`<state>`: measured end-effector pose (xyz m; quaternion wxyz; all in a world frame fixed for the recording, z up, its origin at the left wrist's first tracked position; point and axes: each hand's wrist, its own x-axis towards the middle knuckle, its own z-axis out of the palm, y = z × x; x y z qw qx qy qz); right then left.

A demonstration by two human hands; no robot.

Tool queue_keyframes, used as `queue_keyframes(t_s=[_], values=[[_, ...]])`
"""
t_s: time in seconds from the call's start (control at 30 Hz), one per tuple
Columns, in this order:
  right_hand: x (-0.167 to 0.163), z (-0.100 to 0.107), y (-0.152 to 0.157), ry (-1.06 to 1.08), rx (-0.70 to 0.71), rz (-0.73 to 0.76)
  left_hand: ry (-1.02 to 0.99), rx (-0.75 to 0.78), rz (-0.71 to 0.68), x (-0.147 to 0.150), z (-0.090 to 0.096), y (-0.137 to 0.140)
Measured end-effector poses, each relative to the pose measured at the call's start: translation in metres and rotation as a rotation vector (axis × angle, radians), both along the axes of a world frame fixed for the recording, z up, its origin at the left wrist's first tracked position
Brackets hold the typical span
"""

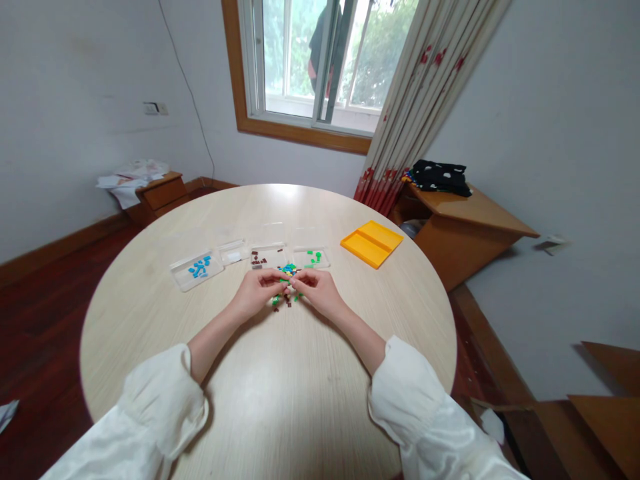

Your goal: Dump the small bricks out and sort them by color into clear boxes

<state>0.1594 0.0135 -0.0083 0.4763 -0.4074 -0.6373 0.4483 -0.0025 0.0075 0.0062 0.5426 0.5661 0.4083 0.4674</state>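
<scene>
My left hand [259, 291] and my right hand [323, 293] meet over a small pile of mixed building bricks [289, 269] near the middle of the table. Fingers and thumbs on both sides are pinched together, their tips nearly touching. What sits between them is too small and covered to make out. Loose green and brown bricks [288, 301] lie just below the fingertips. Beyond the hands stand open clear boxes: one holds blue bricks [200, 266], another brown bricks [259, 257], and a third green bricks [315, 256].
A small clear box [233, 255] stands between the blue and brown ones. To the right lies a yellow divided tray [371, 245]. The round table [280, 400] reaches close to a curtain [425, 80] and a wooden cabinet [460, 220] with dark cloth on top.
</scene>
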Motion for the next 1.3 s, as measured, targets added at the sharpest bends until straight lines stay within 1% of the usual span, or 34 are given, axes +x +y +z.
queue_keyframes(t_s=[0.23, 0.47, 0.57, 0.77, 1.03, 1.13, 1.3], values=[[0.0007, -0.0009, 0.001, 0.015, 0.003, 0.024, 0.013, 0.016, 0.001, 0.0001, 0.0002, 0.0011], [0.001, 0.0004, -0.0025, -0.088, 0.076, -0.014, 0.016, 0.036, 0.028, 0.0001, 0.0007, 0.0022], [0.001, -0.0005, -0.0031, -0.137, 0.13, -0.049, -0.004, 0.009, 0.023, 0.0002, 0.0005, 0.0012], [0.0036, -0.0009, -0.0036, -0.272, 0.307, -0.103, -0.017, -0.048, 0.004, 0.0017, 0.0021, -0.0013], [0.0083, 0.0001, -0.0026, -0.358, 0.49, -0.101, -0.026, -0.065, -0.022, 0.0002, 0.0055, -0.0025], [0.0087, 0.0004, -0.0018, -0.36, 0.523, -0.079, -0.037, -0.073, -0.009, -0.0005, 0.0047, -0.0023], [0.0093, 0.0002, -0.0012, -0.348, 0.523, -0.069, -0.048, -0.079, -0.011, -0.0005, 0.004, -0.0023]])
